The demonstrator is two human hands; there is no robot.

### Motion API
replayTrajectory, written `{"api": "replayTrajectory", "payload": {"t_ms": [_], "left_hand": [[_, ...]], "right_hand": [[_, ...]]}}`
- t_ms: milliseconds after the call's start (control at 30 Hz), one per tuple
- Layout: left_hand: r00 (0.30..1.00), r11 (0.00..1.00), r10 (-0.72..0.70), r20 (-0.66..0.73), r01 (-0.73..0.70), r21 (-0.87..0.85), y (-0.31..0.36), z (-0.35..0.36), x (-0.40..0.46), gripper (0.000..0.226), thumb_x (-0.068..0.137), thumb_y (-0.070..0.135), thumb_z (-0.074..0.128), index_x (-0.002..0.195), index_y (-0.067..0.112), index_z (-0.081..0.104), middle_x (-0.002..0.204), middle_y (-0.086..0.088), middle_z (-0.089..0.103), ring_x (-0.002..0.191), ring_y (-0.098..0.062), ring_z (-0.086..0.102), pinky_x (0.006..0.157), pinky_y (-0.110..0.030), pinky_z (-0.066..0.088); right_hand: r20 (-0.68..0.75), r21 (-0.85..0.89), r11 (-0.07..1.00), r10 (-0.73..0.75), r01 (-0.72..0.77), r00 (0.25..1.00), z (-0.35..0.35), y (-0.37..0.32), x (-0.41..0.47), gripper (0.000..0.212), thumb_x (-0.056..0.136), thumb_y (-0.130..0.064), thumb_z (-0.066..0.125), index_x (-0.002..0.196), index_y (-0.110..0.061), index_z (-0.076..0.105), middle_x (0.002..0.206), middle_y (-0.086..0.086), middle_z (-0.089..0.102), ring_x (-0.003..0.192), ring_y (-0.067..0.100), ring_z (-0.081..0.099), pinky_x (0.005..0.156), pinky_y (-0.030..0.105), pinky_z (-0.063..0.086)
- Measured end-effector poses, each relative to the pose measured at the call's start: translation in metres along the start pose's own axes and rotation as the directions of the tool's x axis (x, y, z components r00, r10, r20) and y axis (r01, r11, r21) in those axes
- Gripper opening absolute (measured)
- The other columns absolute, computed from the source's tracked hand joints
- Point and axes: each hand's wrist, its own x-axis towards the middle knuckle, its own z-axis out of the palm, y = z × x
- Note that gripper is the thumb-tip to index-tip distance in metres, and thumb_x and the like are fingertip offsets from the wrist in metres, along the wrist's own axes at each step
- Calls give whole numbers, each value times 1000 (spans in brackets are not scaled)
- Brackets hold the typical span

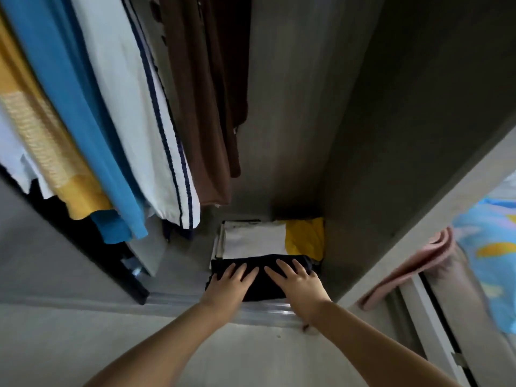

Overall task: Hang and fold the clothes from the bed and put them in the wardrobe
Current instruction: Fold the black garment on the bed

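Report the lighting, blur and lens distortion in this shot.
Head view: dim inside the grey wardrobe, darkest at its back corner; the hanging blue garment and white navy-striped garment are soft, apparently motion-blurred; wide-angle lens fans the hanging clothes outward; the left hand and right hand, flat on the folded dark garment, look sharper; brighter light at the right edge.

Pale grey floor [69, 344], dim light

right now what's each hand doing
Left hand: open, fingers flat on the folded black garment.
Right hand: open, fingers flat on the same garment.
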Motion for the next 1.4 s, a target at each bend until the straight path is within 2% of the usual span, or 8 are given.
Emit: {"api": "replayTrajectory", "payload": {"t_ms": [300, 600, 767, 867, 933, 1067, 1267, 1400], "left_hand": [[981, 984, 174, -84, -170, 50, -9, 57, 242, 92, 90, 9, 56, 151, 28, -10, 160, -8, -4, 147, -34, -1, 115, -54, 15], [868, 965, 261, -422, -235, 113, 10, 118, 432, 95, 93, 6, 51, 147, 36, -21, 160, -3, -15, 145, -36, -11, 112, -62, 9], [934, 967, 254, -252, -245, 68, 34, 223, 464, 87, 94, 13, 47, 148, 40, -16, 159, -5, -20, 142, -40, -20, 104, -72, -6], [944, 965, 256, -207, -240, 102, 41, 266, 479, 92, 92, 21, 53, 147, 39, -18, 156, -6, -27, 136, -42, -33, 88, -72, -28], [945, 964, 257, -204, -236, 121, 38, 271, 489, 90, 93, 17, 50, 147, 38, -19, 156, -6, -27, 135, -42, -35, 82, -70, -32], [952, 969, 240, -192, -221, 115, 32, 267, 493, 95, 89, 14, 54, 148, 38, -17, 157, -5, -26, 138, -41, -29, 94, -72, -22], [958, 965, 257, 128, -262, 27, 27, 209, 473, 90, 89, 39, 55, 150, 38, -10, 158, -4, -22, 144, -36, -20, 108, -70, -5], [955, 951, 297, -23, -297, -87, 35, 124, 427, 67, 95, 37, 44, 152, 25, 10, 154, -11, 22, 139, -33, 23, 111, -56, 22]], "right_hand": [[-119, -20, 970, 239, -243, 964, 84, 110, 162, 79, 96, -16, 47, 152, -37, -5, 161, 0, -1, 147, 34, 4, 113, 53, 24], [-363, 13, 888, 433, -460, 825, 170, 216, 290, 75, 100, -21, 41, 149, -42, -13, 160, 4, -16, 146, 37, -9, 115, 58, 11], [-151, -29, 846, 522, -532, 839, 272, 215, 320, 90, 90, -38, 60, 149, -44, -8, 156, 10, -21, 141, 52, -7, 113, 64, 5], [-112, 10, 789, 612, -615, 783, 305, 199, 330, 122, 54, -61, 83, 148, -49, 5, 156, 23, 4, 132, 57, 27, 105, 65, 27], [-143, 58, 795, 606, -604, 783, 314, 202, 338, 121, 57, -64, 80, 149, -43, 3, 156, 22, 15, 134, 57, 21, 104, 66, 28], [-42, 72, 830, 556, -552, 830, 319, 216, 343, 88, 96, -27, 50, 145, -38, -23, 154, 8, -32, 138, 45, -27, 115, 55, -9], [204, 66, 841, 515, -536, 833, 265, 210, 323, 93, 91, -46, 57, 150, -39, -14, 158, 7, -25, 144, 37, -18, 117, 54, 6], [114, 149, 846, 500, -513, 858, 190, 200, 276, 75, 96, -27, 50, 154, -27, 2, 161, 12, -1, 147, 33, 2, 116, 43, 19]]}}
